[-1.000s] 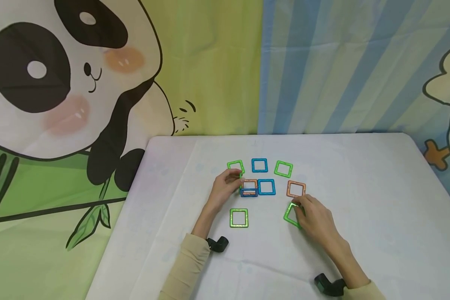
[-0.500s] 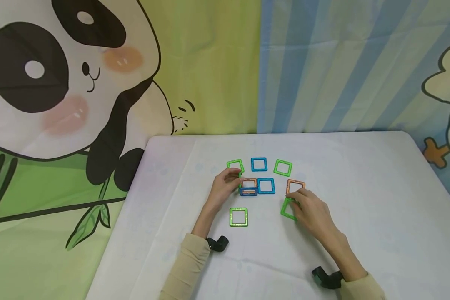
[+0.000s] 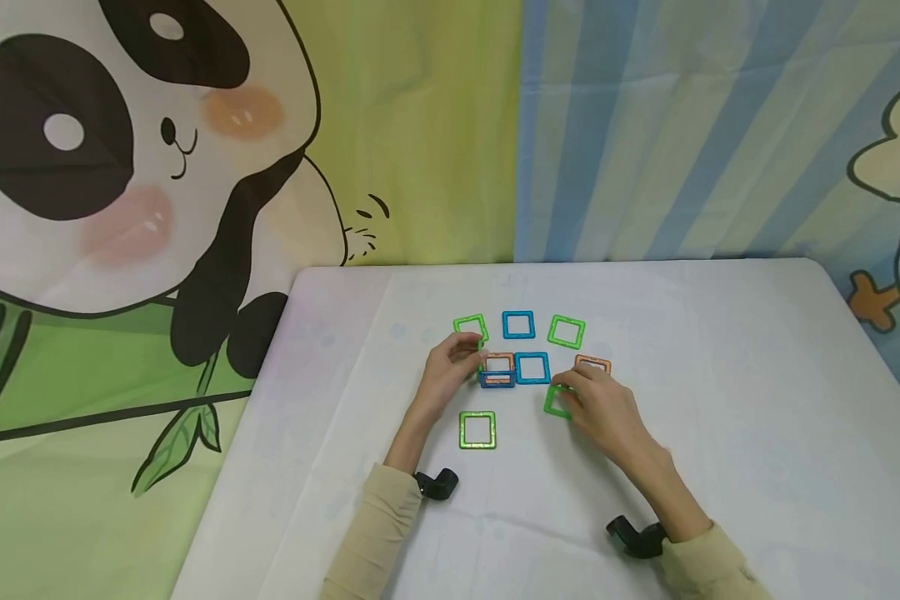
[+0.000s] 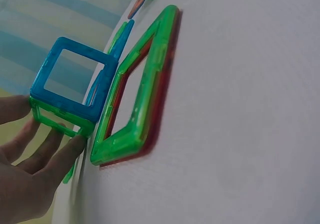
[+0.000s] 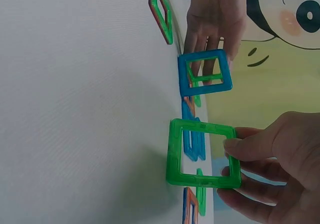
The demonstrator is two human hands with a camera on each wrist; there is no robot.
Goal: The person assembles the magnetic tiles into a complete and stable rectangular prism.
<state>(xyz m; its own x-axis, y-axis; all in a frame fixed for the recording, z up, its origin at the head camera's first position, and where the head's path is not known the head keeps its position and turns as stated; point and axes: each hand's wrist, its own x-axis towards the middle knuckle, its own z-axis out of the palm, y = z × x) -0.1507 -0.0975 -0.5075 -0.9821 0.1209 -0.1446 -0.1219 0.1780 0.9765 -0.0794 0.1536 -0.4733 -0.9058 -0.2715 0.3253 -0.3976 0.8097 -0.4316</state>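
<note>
Part-built box (image 3: 498,385) of square magnetic tiles (image 3: 477,446), short of the surface's (image 3: 720,350) far edge.
Left hand (image 3: 450,368) pinches the upright green tile (image 4: 62,115), beside the upright blue tile (image 5: 183,76); right hand (image 3: 603,408) grips a second green tile (image 5: 174,151), toward the surface's right edge. Step, seemingly: adding a wall. Next move likely calls for aligning edges.

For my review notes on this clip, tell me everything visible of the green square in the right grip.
The green square is a glossy, slightly see-through frame that looks like plastic: four straight bars, rounded corners, open middle. The right grip pinches its upper bar between thumb and fingers, holding it tipped up near a flat blue square. Whether its lower bar touches the table is unclear.
</note>
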